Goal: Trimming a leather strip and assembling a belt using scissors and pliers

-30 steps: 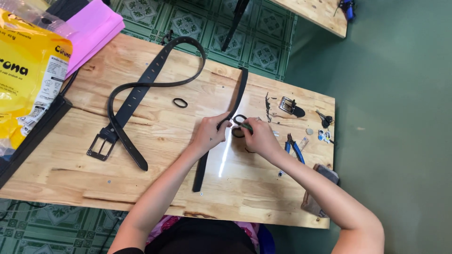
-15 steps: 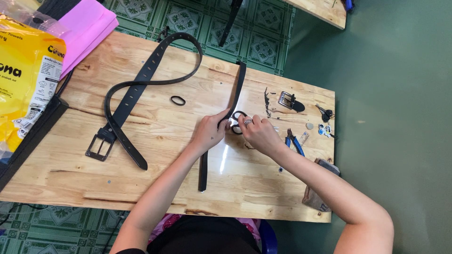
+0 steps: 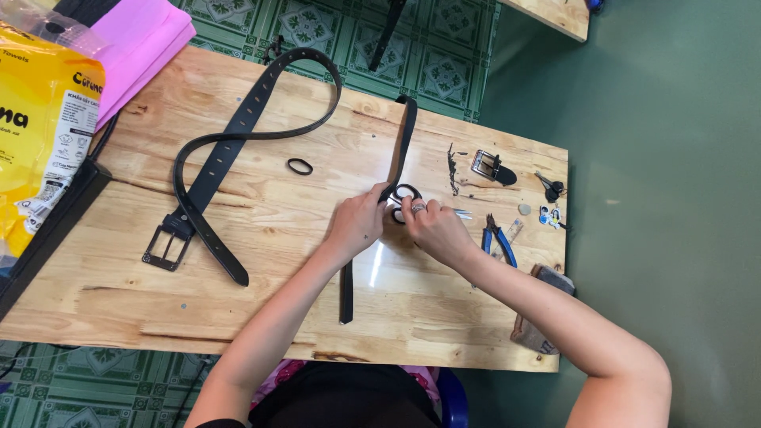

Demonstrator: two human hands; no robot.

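Both hands meet mid-strap: the left hand [image 3: 358, 224] pinches the black belt strap [image 3: 399, 158], which runs lengthwise away from and toward the person, while the right hand [image 3: 434, 228] just beside it holds a small black loop [image 3: 407, 192] against it.

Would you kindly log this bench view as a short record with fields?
surface: wooden table
left hand: pinching black strap
right hand: at small black loop on the strap
left side: finished belt with buckle, loose loop
right side: blue-handled pliers, spare buckle
far left: yellow bag, pink sheet
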